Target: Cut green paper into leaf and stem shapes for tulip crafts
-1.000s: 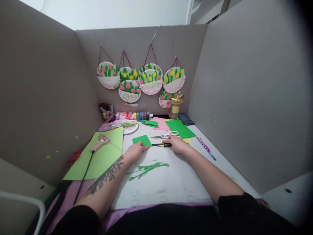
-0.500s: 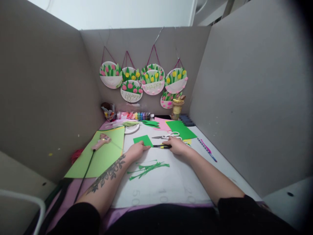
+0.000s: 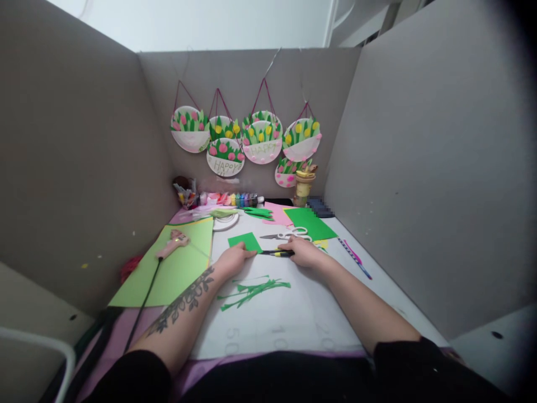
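Observation:
My left hand [image 3: 232, 261] holds a green paper square [image 3: 245, 242] by its near edge, fingers closed against it. Just to the right, my right hand [image 3: 302, 252] is closed at a slim black-and-yellow tool [image 3: 277, 253]; its tip points left and reaches the paper's right corner. The hand hides the tool's back end, so its exact kind is unclear. Behind that hand lie scissors with white handles [image 3: 300, 231], blades pointing left. Thin green paper strips [image 3: 251, 291] lie in a loose pile on the white table surface, nearer to me.
A pink glue gun [image 3: 174, 244] with a black cord lies on light green sheets [image 3: 184, 274] at left. A dark green sheet [image 3: 314, 223], pink paper [image 3: 277, 212] and pens [image 3: 356, 257] lie to the right. Paint bottles [image 3: 239, 199] line the back; decorated paper plates [image 3: 263, 146] hang above.
Both hands keep nearly the same place on the paper and the tool. The whole view has shifted only slightly.

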The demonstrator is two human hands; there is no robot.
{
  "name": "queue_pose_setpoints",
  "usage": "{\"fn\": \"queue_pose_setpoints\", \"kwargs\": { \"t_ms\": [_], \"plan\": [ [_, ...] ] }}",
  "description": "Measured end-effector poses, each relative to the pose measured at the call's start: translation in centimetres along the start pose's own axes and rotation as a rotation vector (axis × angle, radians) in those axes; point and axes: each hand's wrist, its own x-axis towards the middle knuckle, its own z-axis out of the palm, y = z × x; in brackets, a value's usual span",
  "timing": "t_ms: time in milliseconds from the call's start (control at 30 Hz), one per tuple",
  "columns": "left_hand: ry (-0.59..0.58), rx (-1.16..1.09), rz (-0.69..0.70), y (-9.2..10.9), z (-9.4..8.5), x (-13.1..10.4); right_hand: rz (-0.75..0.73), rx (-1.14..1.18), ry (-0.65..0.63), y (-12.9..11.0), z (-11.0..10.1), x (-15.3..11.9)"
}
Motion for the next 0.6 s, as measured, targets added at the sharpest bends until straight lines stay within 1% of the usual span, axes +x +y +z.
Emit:
{"fn": "queue_pose_setpoints", "kwargs": {
  "t_ms": [167,333,433,600],
  "plan": [
    [0.039,0.084,0.026,0.15,-0.01,-0.26,0.014,-0.030,0.030,0.08,0.26,0.10],
    [0.015,0.150,0.042,-0.28,0.35,-0.15,0.024,-0.075,0.076,0.01,0.34,0.31],
    [0.001,0.138,0.054,-0.35,0.24,-0.16,0.000,-0.093,0.065,0.13,0.28,0.50],
    [-0.015,0.122,0.122,-0.63,-0.49,-0.31,-0.028,-0.097,0.045,0.51,0.31,0.79]
  ]
}}
